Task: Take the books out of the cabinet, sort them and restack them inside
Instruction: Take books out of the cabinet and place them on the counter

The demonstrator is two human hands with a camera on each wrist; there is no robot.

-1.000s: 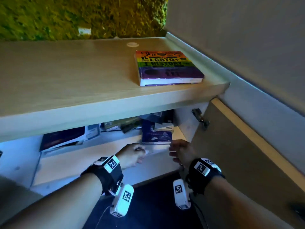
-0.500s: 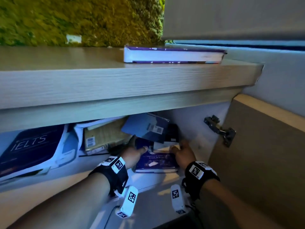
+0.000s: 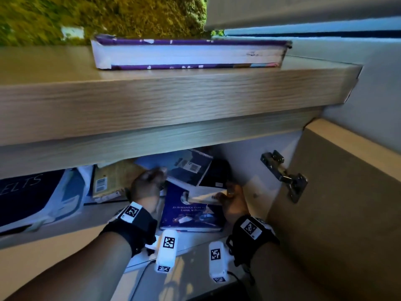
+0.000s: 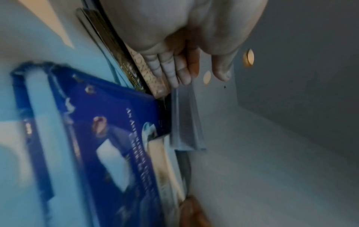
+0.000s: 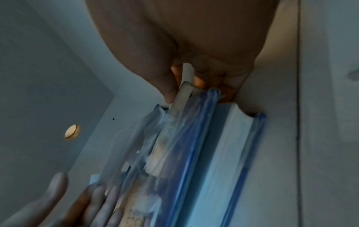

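Inside the open cabinet a blue astrology book lies flat, with a thin white book on top of it. My right hand pinches that white book by its right end, thumb above and fingers below. My left hand reaches past the blue book with its fingers straight against the edges of a tan book and a grey book that leans behind. A yellowish book and a dark IELTS book lie to the left. A thick purple book rests on the cabinet top.
The cabinet's wooden top overhangs low over both hands. The open door with its metal hinge stands close on the right. A moss wall is behind the cabinet.
The view has dropped closer to the shelf. My right hand has taken hold of the thin white book. My left hand has gone from the blue book back to the leaning books.
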